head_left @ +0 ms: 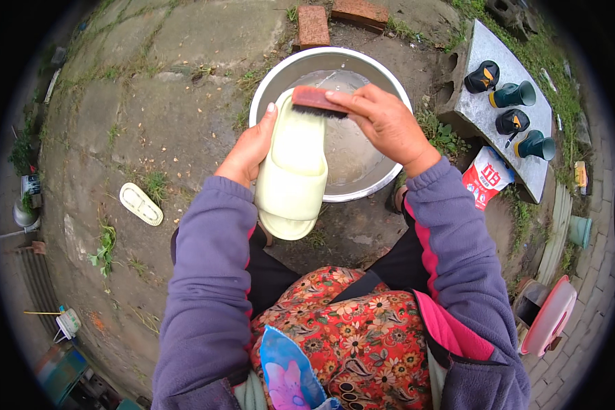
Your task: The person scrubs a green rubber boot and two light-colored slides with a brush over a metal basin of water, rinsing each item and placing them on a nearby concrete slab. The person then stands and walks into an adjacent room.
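Observation:
My left hand (252,146) grips the left edge of a pale yellow-green slide sandal (292,189), its thumb along the rim of the sole. My right hand (389,120) holds a scrubbing brush (319,100) with a reddish-brown back and dark bristles; the bristles lie against the toe or heel end of the insole, which end I cannot tell. Both are above the left part of a wide metal basin (330,196) holding cloudy water (353,164). A second pale slide (141,204) rests on the ground at the left, seemingly sole up.
Red bricks (313,26) lie beyond the basin. At the right, a stone slab (530,174) on a hollow block bears two dark green boots and two black items with orange parts. A red and white detergent bag (487,177) leans beside it. A pink lid (551,315) stands lower right.

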